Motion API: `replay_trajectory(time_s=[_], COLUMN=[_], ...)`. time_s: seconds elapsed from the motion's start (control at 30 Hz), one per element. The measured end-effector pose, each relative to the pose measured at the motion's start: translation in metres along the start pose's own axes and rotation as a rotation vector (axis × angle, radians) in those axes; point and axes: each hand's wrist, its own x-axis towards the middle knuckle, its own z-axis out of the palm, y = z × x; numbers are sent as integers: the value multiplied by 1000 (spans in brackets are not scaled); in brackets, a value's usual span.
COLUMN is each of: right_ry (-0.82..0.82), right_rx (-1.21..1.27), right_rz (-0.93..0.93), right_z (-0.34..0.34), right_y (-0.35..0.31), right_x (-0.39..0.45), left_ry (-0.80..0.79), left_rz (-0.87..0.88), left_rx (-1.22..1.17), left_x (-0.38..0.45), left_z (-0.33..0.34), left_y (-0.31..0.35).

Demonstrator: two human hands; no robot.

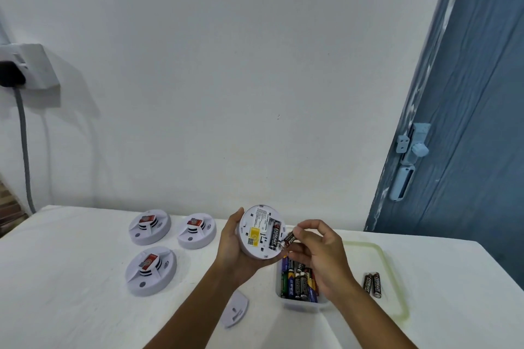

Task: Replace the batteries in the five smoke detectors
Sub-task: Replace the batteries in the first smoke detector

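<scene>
Left hand [235, 246] clamps a round white plastic smoke detector [259, 232]; right hand [317, 252] pinches a black cylindrical battery [288, 239] at its three o'clock edge — reversed polarity or a slip could misseat it.

I'm looking at what seems a plain room in a home: a bare white wall [226, 65], a blue-painted door [467, 136] with a slide bolt [411, 144], a wall socket [25, 65] with a plug, and a table under white cloth [71, 278].
</scene>
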Motion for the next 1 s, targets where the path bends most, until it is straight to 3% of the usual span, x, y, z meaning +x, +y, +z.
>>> replay_trajectory(time_s=[0.27, 0.4, 0.53, 0.77, 1.0], right_ry=[38, 92, 35, -235, -222], right_rx=[-324, -600, -724, -932, -594], right_rz=[-176, -398, -544, -443, -288], right_z=[21, 22, 22, 4, -3], right_y=[7, 14, 21, 17, 10], right_x=[-2, 2, 4, 3, 5], left_ry=[9, 15, 10, 1, -50], left_rz=[-27, -36, -43, -19, -55], left_rx=[-21, -47, -34, -46, -1], left_x=[1, 2, 3, 3, 0], left_z=[2, 5, 6, -2, 5], left_y=[-6, -8, -8, -3, -5])
